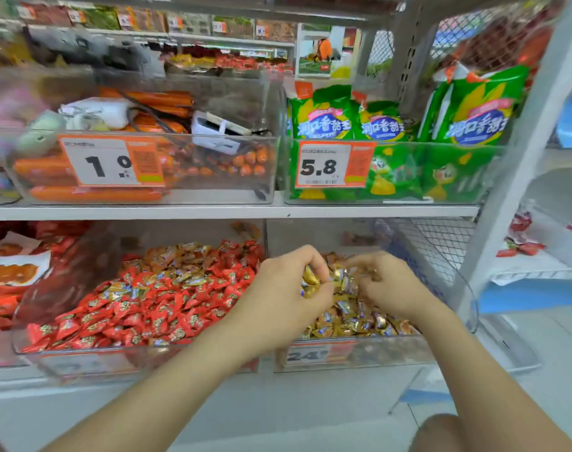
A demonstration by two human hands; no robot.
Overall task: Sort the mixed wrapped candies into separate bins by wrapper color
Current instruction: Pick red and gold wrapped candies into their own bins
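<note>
Two clear bins stand side by side on the lower shelf. The left bin (30, 334) holds mostly red-wrapped candies (141, 308) with some gold ones (180, 256) mixed in near its back. The right bin (369, 357) holds gold-wrapped candies (353, 318). My left hand (287, 288) hovers over the right bin, its fingers curled round a small bunch of gold candies (310, 282). My right hand (385, 282) is beside it, fingers curled down into the gold pile; blur hides what they hold.
Above, a shelf board (212, 212) carries a clear bin of orange sausages (92, 194) and a bin of green snack bags (392, 177). A wire mesh panel (441, 243) closes the shelf's right side. Red packets (4, 298) lie at far left.
</note>
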